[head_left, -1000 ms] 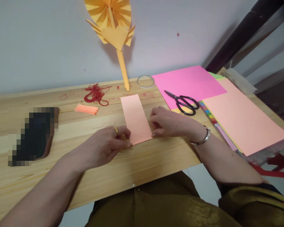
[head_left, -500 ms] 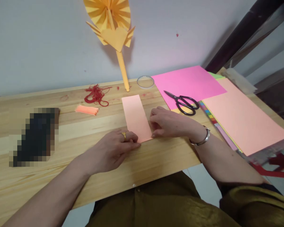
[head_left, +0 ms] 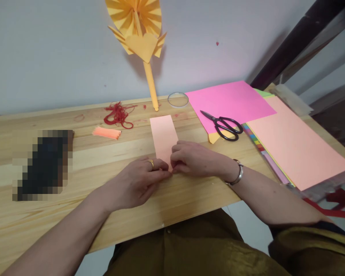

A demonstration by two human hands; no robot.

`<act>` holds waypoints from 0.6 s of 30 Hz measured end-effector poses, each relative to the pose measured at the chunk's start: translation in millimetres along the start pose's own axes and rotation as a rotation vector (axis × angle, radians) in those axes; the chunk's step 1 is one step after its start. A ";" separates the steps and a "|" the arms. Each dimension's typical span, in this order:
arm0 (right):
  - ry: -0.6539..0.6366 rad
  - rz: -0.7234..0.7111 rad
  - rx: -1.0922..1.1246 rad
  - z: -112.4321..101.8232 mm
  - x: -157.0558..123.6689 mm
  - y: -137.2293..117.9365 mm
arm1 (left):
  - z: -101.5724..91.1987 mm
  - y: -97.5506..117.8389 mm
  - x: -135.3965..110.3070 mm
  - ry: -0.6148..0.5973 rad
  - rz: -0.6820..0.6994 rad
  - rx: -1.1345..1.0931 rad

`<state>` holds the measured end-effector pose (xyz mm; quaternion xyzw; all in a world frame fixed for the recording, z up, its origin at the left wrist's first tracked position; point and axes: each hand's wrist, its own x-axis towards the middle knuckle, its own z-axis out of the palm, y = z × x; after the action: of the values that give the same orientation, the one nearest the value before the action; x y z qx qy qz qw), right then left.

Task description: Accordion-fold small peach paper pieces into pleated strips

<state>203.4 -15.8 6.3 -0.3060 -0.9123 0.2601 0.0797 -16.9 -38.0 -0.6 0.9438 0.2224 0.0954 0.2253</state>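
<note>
A narrow strip of peach paper [head_left: 164, 132] lies flat on the wooden table, its near edge between my hands. My left hand [head_left: 140, 180], with a gold ring on one finger, pinches the near left corner. Beside it, my right hand [head_left: 193, 159] has its fingers closed on the same near edge, its fingertips almost touching the left ones. The hands cover most of that edge, so any fold there is hard to make out. Black-handled scissors [head_left: 224, 126] rest beyond my right hand, partly on a pink sheet [head_left: 229, 101].
Left of the strip are a pleated orange paper piece [head_left: 107, 133], tangled red thread [head_left: 117, 115] and a dark pixelated object [head_left: 43, 166]. Behind stands a yellow paper flower [head_left: 143, 44] against the wall, near a clear round lid [head_left: 178, 99]. Peach sheets [head_left: 298, 142] are stacked at right.
My right hand has slid left along the strip's near edge, up to my left fingertips. My left hand stays in place. The view has shifted slightly.
</note>
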 end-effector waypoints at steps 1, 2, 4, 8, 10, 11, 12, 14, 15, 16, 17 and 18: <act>0.001 0.003 0.002 -0.1 0.1 0.4 | 0.4 -0.5 -0.4 -0.003 -0.008 -0.001; 0.000 0.003 0.003 -0.3 0.1 0.7 | 0.8 -1.0 -0.7 -0.003 -0.014 0.000; -0.004 0.004 0.004 -1.0 0.2 0.6 | 1.2 -1.2 -0.9 -0.010 -0.018 0.004; -0.024 0.004 -0.007 -4.2 -0.2 -1.3 | 0.7 0.7 -0.7 -0.014 -0.037 0.017; -0.043 0.001 -0.017 -6.5 -0.9 -1.9 | 0.2 2.1 -0.7 -0.011 -0.049 0.024; -0.051 0.001 -0.020 -7.6 -1.5 -1.9 | 0.0 2.6 -0.6 -0.008 -0.049 0.027; -0.057 0.002 -0.021 -8.7 -2.1 -1.6 | -0.2 3.0 -0.6 -0.004 -0.050 0.031; -0.062 0.017 -0.016 -10.3 -3.2 0.1 | -0.3 3.3 -0.2 0.015 -0.045 0.037; -0.065 0.025 -0.009 -10.8 -3.6 1.2 | -0.4 3.3 0.0 0.020 -0.040 0.037; -0.069 0.033 0.003 -11.0 -3.9 2.5 | -0.5 3.3 0.2 0.022 -0.035 0.037; -0.068 0.044 0.017 -10.9 -4.0 3.5 | -0.6 3.4 0.5 0.020 -0.032 0.036; -0.062 0.054 0.031 -10.7 -4.0 4.3 | -0.8 3.5 0.8 0.018 -0.029 0.037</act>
<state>212.1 -10.7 13.2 -0.3210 -0.9016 0.2858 0.0490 -15.1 -40.2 1.8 0.9435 0.2398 0.0964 0.2073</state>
